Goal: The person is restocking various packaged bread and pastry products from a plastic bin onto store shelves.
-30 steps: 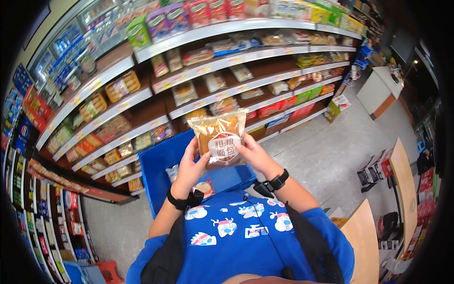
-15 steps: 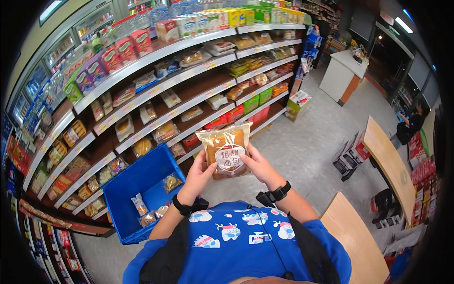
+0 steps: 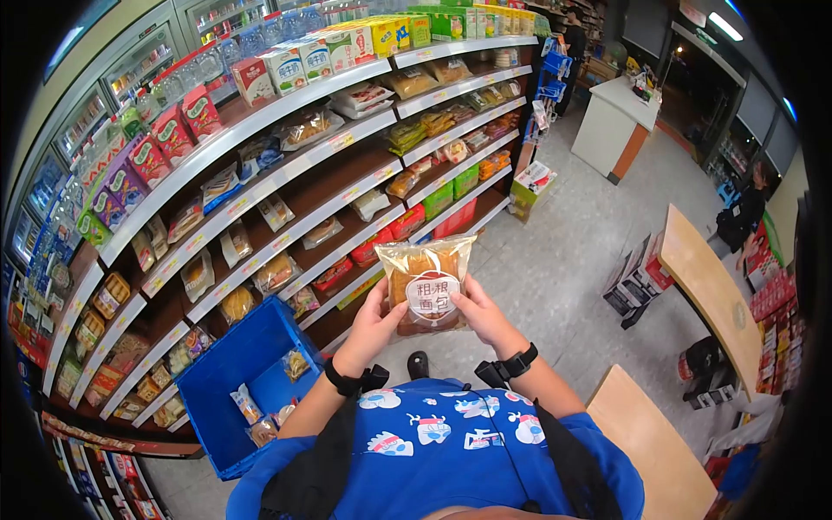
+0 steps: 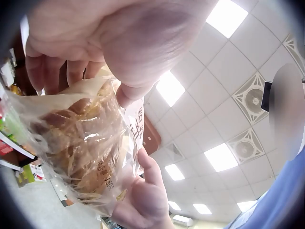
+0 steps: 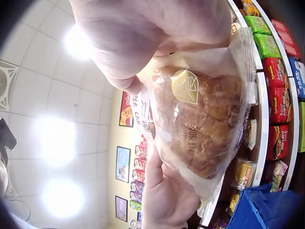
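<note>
Pinches bagged bread (image 3: 423, 262) between left hand (image 3: 371, 326) and right hand (image 3: 487, 317) | rests thumbs (image 3: 395, 315) at label (image 3: 433, 295) edge (printed) | holds it right of blue crate (image 3: 247, 360).

The head view looks down from above; wrist views share the bread (image 3: 425, 288) close-up from opposite sides.
</note>
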Demonstrator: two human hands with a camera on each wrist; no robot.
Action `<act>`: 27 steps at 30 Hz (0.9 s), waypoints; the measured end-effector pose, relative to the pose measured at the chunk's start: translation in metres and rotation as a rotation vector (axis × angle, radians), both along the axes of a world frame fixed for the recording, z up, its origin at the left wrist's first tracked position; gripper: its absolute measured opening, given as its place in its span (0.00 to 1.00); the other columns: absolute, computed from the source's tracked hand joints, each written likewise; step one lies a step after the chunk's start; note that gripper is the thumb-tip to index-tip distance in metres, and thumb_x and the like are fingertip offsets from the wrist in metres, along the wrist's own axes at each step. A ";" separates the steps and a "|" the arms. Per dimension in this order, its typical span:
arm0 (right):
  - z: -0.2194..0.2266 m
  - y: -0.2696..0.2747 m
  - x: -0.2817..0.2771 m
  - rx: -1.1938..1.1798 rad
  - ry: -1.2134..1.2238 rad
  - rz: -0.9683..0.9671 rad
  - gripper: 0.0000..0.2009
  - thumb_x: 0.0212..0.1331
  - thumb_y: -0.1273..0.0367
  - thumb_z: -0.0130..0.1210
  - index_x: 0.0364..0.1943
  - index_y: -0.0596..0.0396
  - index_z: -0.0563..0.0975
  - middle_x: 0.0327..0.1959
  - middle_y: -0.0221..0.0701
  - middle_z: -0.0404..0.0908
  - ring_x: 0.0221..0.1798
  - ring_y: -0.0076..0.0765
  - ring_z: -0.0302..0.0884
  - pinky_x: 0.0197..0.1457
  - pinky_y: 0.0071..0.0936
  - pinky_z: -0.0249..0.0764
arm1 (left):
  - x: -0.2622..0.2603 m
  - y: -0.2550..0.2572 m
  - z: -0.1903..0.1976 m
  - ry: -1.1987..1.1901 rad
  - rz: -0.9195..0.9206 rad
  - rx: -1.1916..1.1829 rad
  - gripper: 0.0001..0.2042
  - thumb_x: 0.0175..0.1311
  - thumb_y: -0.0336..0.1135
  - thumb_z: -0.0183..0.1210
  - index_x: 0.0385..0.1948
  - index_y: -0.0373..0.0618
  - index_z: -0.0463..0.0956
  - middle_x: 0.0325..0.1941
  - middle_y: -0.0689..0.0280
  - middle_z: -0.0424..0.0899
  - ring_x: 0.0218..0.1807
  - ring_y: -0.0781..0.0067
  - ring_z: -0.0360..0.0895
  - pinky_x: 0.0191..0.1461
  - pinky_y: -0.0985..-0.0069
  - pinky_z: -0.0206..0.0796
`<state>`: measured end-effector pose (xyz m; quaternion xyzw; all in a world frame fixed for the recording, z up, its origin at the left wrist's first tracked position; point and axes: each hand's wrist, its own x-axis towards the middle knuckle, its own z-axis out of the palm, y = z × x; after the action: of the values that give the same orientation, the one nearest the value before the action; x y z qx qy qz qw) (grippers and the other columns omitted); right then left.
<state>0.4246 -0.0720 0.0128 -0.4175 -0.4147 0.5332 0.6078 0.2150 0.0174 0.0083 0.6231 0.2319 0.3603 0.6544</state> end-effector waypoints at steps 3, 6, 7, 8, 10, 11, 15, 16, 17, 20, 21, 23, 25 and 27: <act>-0.001 0.035 0.020 -0.008 -0.033 -0.011 0.31 0.69 0.70 0.47 0.73 0.60 0.49 0.72 0.37 0.57 0.73 0.33 0.54 0.74 0.31 0.52 | 0.018 0.033 0.001 -0.010 -0.001 0.011 0.31 0.69 0.28 0.54 0.71 0.39 0.49 0.66 0.59 0.67 0.59 0.74 0.72 0.60 0.76 0.67; -0.002 0.078 0.039 -0.013 -0.027 0.028 0.30 0.69 0.70 0.47 0.72 0.61 0.50 0.72 0.37 0.57 0.73 0.33 0.54 0.74 0.32 0.52 | 0.033 0.067 0.006 -0.012 0.018 0.016 0.31 0.69 0.28 0.54 0.71 0.39 0.49 0.66 0.58 0.66 0.59 0.73 0.72 0.60 0.76 0.67; -0.002 0.095 0.046 0.020 -0.051 0.039 0.30 0.69 0.70 0.47 0.72 0.61 0.50 0.71 0.36 0.59 0.72 0.32 0.56 0.73 0.30 0.54 | 0.037 0.080 0.006 -0.013 0.033 0.020 0.31 0.69 0.28 0.54 0.71 0.39 0.49 0.66 0.58 0.66 0.59 0.72 0.72 0.60 0.76 0.67; -0.002 0.111 0.052 0.052 -0.073 0.051 0.30 0.69 0.71 0.48 0.72 0.61 0.51 0.70 0.36 0.61 0.71 0.30 0.58 0.72 0.29 0.56 | 0.043 0.094 0.005 -0.014 0.044 0.014 0.31 0.69 0.28 0.54 0.71 0.39 0.49 0.66 0.58 0.66 0.59 0.72 0.72 0.60 0.76 0.67; 0.005 0.138 0.065 0.055 -0.082 0.078 0.30 0.69 0.71 0.48 0.72 0.61 0.51 0.70 0.36 0.60 0.71 0.30 0.57 0.72 0.29 0.55 | 0.054 0.122 0.001 -0.018 0.059 0.045 0.31 0.69 0.28 0.54 0.71 0.39 0.49 0.66 0.58 0.66 0.59 0.73 0.72 0.60 0.76 0.67; 0.008 0.150 0.071 0.064 -0.090 0.095 0.30 0.69 0.71 0.48 0.72 0.61 0.51 0.70 0.36 0.60 0.71 0.30 0.57 0.72 0.29 0.55 | 0.060 0.134 -0.005 -0.036 0.076 0.044 0.31 0.69 0.29 0.54 0.71 0.38 0.49 0.66 0.58 0.66 0.58 0.73 0.73 0.59 0.76 0.68; 0.005 0.189 0.103 0.062 -0.089 0.061 0.31 0.68 0.72 0.47 0.73 0.60 0.49 0.71 0.36 0.58 0.72 0.31 0.56 0.73 0.29 0.53 | 0.091 0.177 0.002 0.036 0.081 0.102 0.32 0.69 0.30 0.55 0.71 0.37 0.49 0.68 0.57 0.65 0.56 0.75 0.74 0.57 0.77 0.69; 0.002 0.196 0.111 0.053 -0.083 0.087 0.31 0.68 0.72 0.47 0.73 0.60 0.49 0.71 0.36 0.58 0.72 0.31 0.56 0.73 0.29 0.53 | 0.097 0.182 0.002 0.061 0.071 0.060 0.32 0.69 0.31 0.56 0.70 0.36 0.48 0.67 0.57 0.66 0.54 0.76 0.75 0.55 0.77 0.70; 0.001 0.202 0.122 0.056 -0.047 0.078 0.31 0.68 0.72 0.47 0.73 0.61 0.49 0.71 0.37 0.58 0.72 0.31 0.56 0.73 0.29 0.53 | 0.108 0.188 0.003 0.042 0.080 0.072 0.32 0.69 0.31 0.56 0.70 0.36 0.48 0.67 0.57 0.66 0.53 0.76 0.75 0.54 0.77 0.70; 0.003 0.220 0.148 0.032 0.009 0.098 0.31 0.68 0.72 0.47 0.72 0.62 0.48 0.72 0.38 0.58 0.73 0.33 0.55 0.74 0.30 0.52 | 0.131 0.200 0.007 0.031 0.097 0.066 0.33 0.69 0.32 0.56 0.70 0.35 0.48 0.66 0.56 0.67 0.53 0.75 0.76 0.53 0.77 0.71; 0.004 0.227 0.159 0.028 -0.009 0.128 0.32 0.68 0.72 0.47 0.72 0.62 0.48 0.72 0.38 0.57 0.73 0.33 0.54 0.74 0.30 0.51 | 0.140 0.204 0.006 0.040 0.089 0.052 0.33 0.69 0.32 0.56 0.70 0.34 0.47 0.65 0.56 0.67 0.53 0.75 0.76 0.53 0.77 0.71; 0.000 0.240 0.183 0.022 -0.030 0.168 0.32 0.68 0.72 0.47 0.72 0.62 0.48 0.72 0.38 0.57 0.73 0.33 0.54 0.74 0.30 0.51 | 0.162 0.219 -0.008 0.044 0.114 0.050 0.33 0.69 0.32 0.56 0.71 0.34 0.47 0.66 0.56 0.67 0.53 0.74 0.76 0.54 0.77 0.71; -0.004 0.256 0.211 0.015 -0.052 0.166 0.33 0.67 0.72 0.48 0.72 0.63 0.47 0.72 0.39 0.56 0.73 0.33 0.53 0.74 0.31 0.50 | 0.187 0.227 -0.012 0.035 0.150 0.072 0.33 0.69 0.32 0.56 0.70 0.33 0.46 0.66 0.55 0.67 0.56 0.72 0.74 0.56 0.77 0.70; -0.004 0.269 0.242 0.037 -0.060 0.226 0.33 0.67 0.72 0.48 0.72 0.63 0.47 0.73 0.39 0.55 0.74 0.34 0.53 0.75 0.31 0.49 | 0.216 0.229 -0.012 0.007 0.186 0.059 0.33 0.69 0.32 0.55 0.70 0.33 0.47 0.66 0.55 0.67 0.57 0.72 0.74 0.57 0.77 0.69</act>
<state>0.6671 0.1965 0.0093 -0.3725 -0.4870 0.5778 0.5387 0.4305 0.2462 -0.0040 0.6190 0.2804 0.4239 0.5988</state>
